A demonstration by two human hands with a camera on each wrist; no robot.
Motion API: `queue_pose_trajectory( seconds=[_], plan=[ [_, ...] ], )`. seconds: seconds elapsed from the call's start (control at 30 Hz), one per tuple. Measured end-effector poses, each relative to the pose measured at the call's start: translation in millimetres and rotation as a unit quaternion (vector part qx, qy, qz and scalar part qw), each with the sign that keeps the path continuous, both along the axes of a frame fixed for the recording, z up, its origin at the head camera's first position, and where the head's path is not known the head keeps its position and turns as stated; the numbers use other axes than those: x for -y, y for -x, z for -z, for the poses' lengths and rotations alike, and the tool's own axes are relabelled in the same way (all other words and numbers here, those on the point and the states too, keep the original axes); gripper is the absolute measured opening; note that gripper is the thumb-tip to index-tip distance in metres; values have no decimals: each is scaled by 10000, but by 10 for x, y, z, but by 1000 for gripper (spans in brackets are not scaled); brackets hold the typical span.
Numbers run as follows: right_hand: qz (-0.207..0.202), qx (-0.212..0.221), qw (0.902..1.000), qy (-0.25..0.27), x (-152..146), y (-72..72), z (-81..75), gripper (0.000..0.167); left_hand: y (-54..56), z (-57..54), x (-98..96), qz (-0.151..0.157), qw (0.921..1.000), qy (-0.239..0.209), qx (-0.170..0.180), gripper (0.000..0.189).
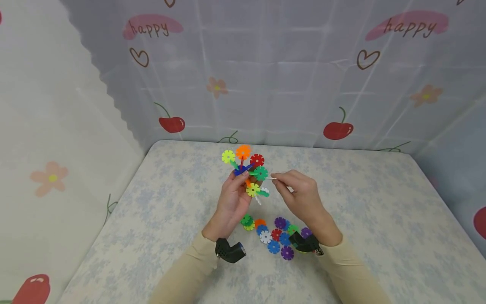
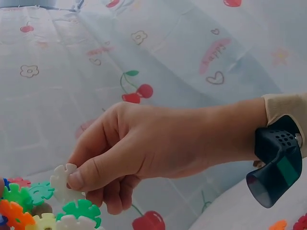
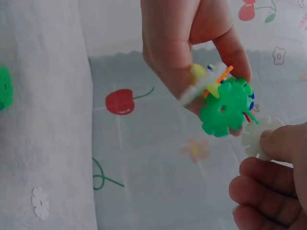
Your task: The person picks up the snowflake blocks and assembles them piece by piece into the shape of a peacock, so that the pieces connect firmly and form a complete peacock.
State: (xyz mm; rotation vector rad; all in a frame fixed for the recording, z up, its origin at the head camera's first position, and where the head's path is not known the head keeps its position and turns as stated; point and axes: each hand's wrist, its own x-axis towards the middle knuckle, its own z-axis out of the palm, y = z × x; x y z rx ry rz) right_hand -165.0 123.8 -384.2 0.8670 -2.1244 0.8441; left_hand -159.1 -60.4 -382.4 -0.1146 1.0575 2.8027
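My left hand [image 1: 236, 192] grips a cluster of interlocked notched plastic discs near its blue disc [image 1: 241, 170]. Yellow, orange, red, green and white discs branch out from it. Between thumb and forefinger, my right hand [image 1: 300, 192] pinches a white disc [image 3: 259, 136], seen nearly edge-on in the head view. That disc's edge is at the green disc [image 1: 260, 173] on the cluster's right side; whether their notches are joined I cannot tell. In the left wrist view the right hand and the white disc [image 2: 63, 184] appear beside the cluster's lower discs, with most of the left hand out of sight.
Loose discs lie on the patterned tablecloth below the hands, among them a purple disc [image 1: 287, 253], a white disc [image 1: 265, 237] and an orange disc [image 1: 260, 222]. The right wrist's black camera [image 1: 305, 243] hides part of this pile. A printed curtain [image 1: 265, 84] hangs behind the table.
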Motion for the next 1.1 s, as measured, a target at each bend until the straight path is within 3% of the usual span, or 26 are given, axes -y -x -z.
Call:
queue_pose_trajectory(
  seconds=[0.17, 0.33, 0.5, 0.6, 0.77, 0.93, 1.1],
  plan=[
    [67, -78, 9999, 10, 5, -1, 3, 19, -12, -8, -11, 76, 9999, 34, -91, 33],
    [-74, -198, 9998, -56, 19, 3, 14, 23, -42, -24, -38, -99, 9993, 198, -284, 18],
    [-225, -393, 9988, -199, 44, 11, 36, 26, -52, -30, -53, -324, 9973, 557, -350, 18],
    [-244, -506, 9983, -132, 52, 19, 53, 11, -49, -24, -49, -345, 9958, 752, -390, 20],
    [-159, -583, 9982, -52, 101, 21, 91, 42, -69, 20, -49, -440, 9905, 1163, -595, 20],
    [55, -609, 9981, 19, 154, 18, 139, 47, -72, 57, -48, -519, 9853, 1413, -803, 21],
    [47, -756, 9961, 454, 212, 32, 188, 44, -70, 49, -34, -464, 9851, 1364, -938, 20]
  ],
)
